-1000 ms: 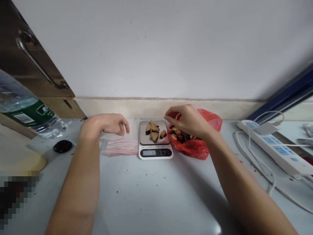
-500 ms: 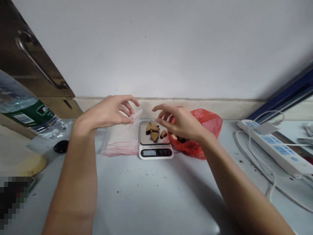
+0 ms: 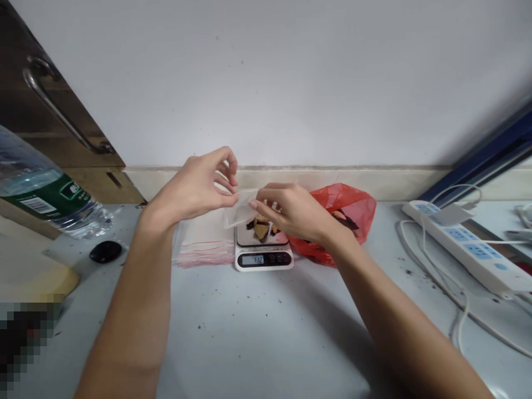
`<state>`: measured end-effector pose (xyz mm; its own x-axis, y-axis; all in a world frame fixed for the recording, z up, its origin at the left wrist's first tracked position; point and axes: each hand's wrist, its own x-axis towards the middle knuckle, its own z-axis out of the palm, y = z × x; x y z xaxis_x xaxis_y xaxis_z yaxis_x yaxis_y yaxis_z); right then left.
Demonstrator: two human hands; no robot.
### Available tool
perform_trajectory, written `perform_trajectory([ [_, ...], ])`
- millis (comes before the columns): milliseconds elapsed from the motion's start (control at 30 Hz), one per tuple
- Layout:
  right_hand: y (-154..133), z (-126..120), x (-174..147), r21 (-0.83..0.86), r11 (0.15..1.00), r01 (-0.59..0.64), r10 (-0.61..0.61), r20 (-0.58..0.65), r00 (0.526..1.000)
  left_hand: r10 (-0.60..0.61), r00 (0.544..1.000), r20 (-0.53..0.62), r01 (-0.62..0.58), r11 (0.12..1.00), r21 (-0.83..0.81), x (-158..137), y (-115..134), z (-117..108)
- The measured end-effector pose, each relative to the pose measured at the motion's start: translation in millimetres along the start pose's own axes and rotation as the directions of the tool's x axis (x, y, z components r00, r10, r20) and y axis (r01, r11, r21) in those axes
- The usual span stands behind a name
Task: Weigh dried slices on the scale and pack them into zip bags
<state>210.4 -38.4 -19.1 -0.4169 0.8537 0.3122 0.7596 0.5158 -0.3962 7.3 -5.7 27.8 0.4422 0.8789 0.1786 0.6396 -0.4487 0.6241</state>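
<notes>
A small clear plastic zip bag (image 3: 238,215) is stretched between my hands above the kitchen scale (image 3: 266,260). My left hand (image 3: 205,180) pinches its left upper edge, thumb below the curled fingers. Thumb and fingers of my right hand (image 3: 291,208) close on its right side. Brown dried chunks (image 3: 261,230) lie on the scale's metal plate, partly covered by the bag and my right hand. The scale's display seems to read 112; a decimal point is too small to make out. Left of the scale lies a stack of clear zip bags (image 3: 203,246) with red seal lines.
Behind my right hand stands an open red plastic bag (image 3: 361,213) with dark dried pieces. A white power strip (image 3: 469,244) and cables lie on the right. At left are a water bottle (image 3: 54,191) and a black rounded object (image 3: 106,252). Dark crumbs dot the table (image 3: 249,354).
My left hand has brought the zip bag right, over the scale. My right hand has moved slightly left and closed on it. The bag now hangs flatter and wider.
</notes>
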Motion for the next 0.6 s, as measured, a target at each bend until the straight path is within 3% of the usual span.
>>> perform_trajectory([
  [100, -1, 6, 2, 0.031, 0.990, -0.139, 0.142, -0.122, 0.982, 0.102, 0.991, -0.092, -0.104, 0.994, -0.018, 0, 4, 5],
  [200, -4, 12, 5, 0.208, 0.965, -0.159, 0.208, -0.239, 0.948, 0.213, 0.963, -0.168, -0.219, 0.976, -0.018, 0, 9, 11],
  [300, -6, 15, 6, 0.306, 0.937, -0.166, 0.249, -0.255, 0.935, 0.276, 0.931, -0.238, -0.288, 0.958, -0.017, -1, 13, 15],
  [433, -5, 16, 7, 0.363, 0.914, -0.181, 0.270, -0.209, 0.940, 0.271, 0.923, -0.273, -0.297, 0.953, -0.058, 0, 10, 17],
  [533, -3, 16, 7, 0.398, 0.907, -0.139, 0.253, -0.250, 0.935, 0.328, 0.916, -0.233, -0.354, 0.932, -0.079, 3, 3, 16],
  [600, -2, 14, 7, 0.431, 0.898, -0.090, 0.238, -0.303, 0.923, 0.379, 0.921, -0.092, -0.383, 0.923, -0.037, 4, -2, 15],
])
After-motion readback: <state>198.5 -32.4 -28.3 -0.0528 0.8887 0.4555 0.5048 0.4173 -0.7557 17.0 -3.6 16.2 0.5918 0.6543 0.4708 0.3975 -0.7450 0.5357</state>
